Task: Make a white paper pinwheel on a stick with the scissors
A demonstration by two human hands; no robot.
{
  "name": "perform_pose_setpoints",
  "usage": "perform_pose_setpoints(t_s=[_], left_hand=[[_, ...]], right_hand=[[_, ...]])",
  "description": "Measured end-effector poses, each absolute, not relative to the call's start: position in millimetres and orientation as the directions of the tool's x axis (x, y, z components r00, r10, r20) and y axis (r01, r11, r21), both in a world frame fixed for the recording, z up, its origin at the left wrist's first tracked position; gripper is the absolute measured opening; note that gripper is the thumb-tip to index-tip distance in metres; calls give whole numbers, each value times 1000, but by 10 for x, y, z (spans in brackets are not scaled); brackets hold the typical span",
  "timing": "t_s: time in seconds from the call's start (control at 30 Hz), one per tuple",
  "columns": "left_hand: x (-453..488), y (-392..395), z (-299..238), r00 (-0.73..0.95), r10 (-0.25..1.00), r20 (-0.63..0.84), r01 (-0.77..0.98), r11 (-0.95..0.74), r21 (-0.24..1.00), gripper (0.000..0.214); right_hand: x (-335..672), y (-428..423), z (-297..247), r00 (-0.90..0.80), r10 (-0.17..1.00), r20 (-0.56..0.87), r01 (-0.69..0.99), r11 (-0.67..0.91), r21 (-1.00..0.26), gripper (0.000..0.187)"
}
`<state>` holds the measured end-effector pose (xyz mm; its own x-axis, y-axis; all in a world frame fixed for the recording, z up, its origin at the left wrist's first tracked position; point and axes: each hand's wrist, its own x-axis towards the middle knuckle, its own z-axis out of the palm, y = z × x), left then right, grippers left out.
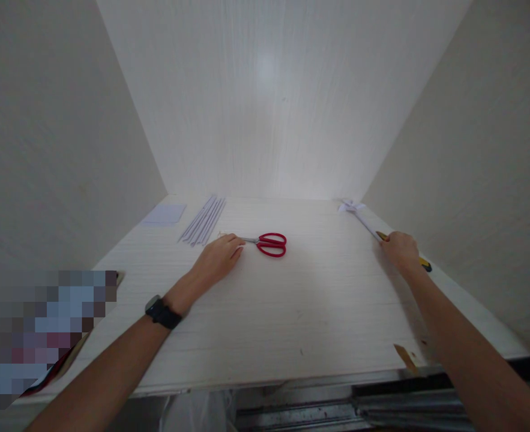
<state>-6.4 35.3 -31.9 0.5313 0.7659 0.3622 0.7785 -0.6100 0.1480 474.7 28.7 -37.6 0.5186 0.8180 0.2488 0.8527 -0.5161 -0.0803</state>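
My left hand [223, 255] rests low over the white table [265, 324], its fingers curled in and covering the blades of the red-handled scissors [272, 245]. A small pale object [221, 234] peeks out just beyond its knuckles; whatever the fingers pinch is hidden. At the right, my right hand [400, 249] is closed around the lower end of a white paper pinwheel [351, 206], whose stick slants away toward the back corner. Beneath and beside that hand lies a yellow-and-black tool [425, 264], mostly covered, its kind unclear.
Several thin white paper sticks [204, 221] lie back left, beside a square white paper stack [164, 213]. Pale panels [265, 120] enclose the back and both sides. Brown tape [405, 357] sticks near the front edge. A pixelated area covers the lower left.
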Motion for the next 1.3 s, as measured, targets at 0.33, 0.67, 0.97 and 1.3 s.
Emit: perform_pose_setpoints(t_s=[0.33, 0.67, 0.97, 1.3], left_hand=[[-101, 386, -308, 472, 806, 356, 797, -563, 218, 24], [-210, 355, -133, 275, 897, 345, 914, -355, 195, 21], [-500, 493, -191, 69, 941, 333, 975, -135, 179, 19], [-545, 589, -310, 2, 952, 308, 982, -60, 177, 19]], right_hand=[[4444, 131, -196, 533, 794, 291, 840, -539, -65, 32], [2649, 157, 135, 80, 941, 328, 971, 0, -237, 17], [1472, 195, 69, -118, 927, 355, 934, 225, -277, 19], [1486, 201, -178, -134, 915, 380, 923, 255, -289, 20]])
